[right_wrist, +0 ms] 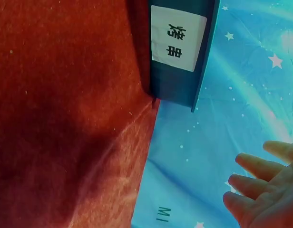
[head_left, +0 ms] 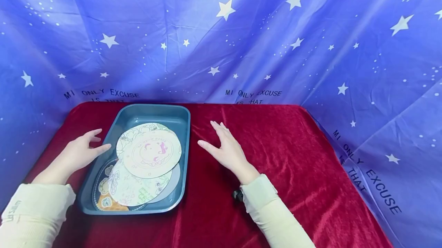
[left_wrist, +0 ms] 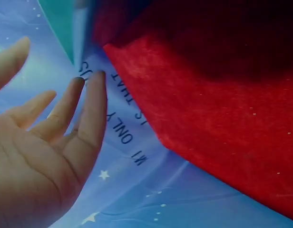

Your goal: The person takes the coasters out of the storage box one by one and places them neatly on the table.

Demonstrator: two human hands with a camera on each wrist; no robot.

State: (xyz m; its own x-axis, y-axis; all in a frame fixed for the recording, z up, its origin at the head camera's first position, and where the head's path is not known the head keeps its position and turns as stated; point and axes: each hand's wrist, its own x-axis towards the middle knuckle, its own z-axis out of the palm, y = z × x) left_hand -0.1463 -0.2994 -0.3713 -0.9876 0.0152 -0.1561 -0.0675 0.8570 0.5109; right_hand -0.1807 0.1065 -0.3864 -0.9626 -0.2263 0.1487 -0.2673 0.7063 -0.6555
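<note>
A dark teal rectangular tray (head_left: pixel 188 136) holds several thin round discs lying over one another. On top is a pale disc with a pink drawing (head_left: pixel 152 154); under it are a white disc with green and purple prints (head_left: pixel 134 186) and a floral one (head_left: pixel 129 136). An orange and dark patterned disc (head_left: pixel 103 201) shows partly at the lower left. My left hand (head_left: pixel 77 151) hovers by the tray's left side, fingers loosely extended and thumb toward the rim. My right hand (head_left: pixel 228 150), fingers spread, is apart from the tray on its right. Neither hand holds anything.
Red velvet cloth (head_left: pixel 276 144) covers the table beneath the tray. Blue star-printed fabric (head_left: pixel 193 29) hangs behind and at the sides. On the tray's outer wall is a white label (right_wrist: pixel 179 38) with dark characters.
</note>
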